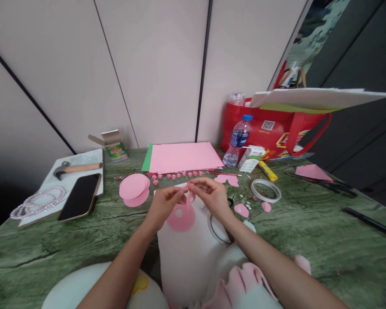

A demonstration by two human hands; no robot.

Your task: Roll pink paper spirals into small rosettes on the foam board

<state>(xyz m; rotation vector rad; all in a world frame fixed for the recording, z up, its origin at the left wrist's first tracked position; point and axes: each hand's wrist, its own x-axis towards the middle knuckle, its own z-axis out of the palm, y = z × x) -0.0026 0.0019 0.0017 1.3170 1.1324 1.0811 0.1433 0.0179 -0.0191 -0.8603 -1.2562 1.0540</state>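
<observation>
Between both hands, over the middle of the table, is a curled pink paper strip [190,198]. My left hand [164,204] pinches it from the left with thumb and forefinger. On the other side, the fingertips of my right hand [210,193] are closed on the strip's upper end. A pink paper disc [186,221] with a pale round spot near its top lies just below; I cannot tell whether the strip is joined to it. Under the hands is a white sheet [183,253]. A stack of pink paper circles [133,189] is left of my left hand.
Small pink rolled pieces [179,175] line up before pink paper sheets [186,156]. At right are a tape roll [266,190], glue stick [268,170], water bottle [238,141], red bag [270,133] and scissors [328,185]. A phone [80,197] and hammer [79,168] lie left.
</observation>
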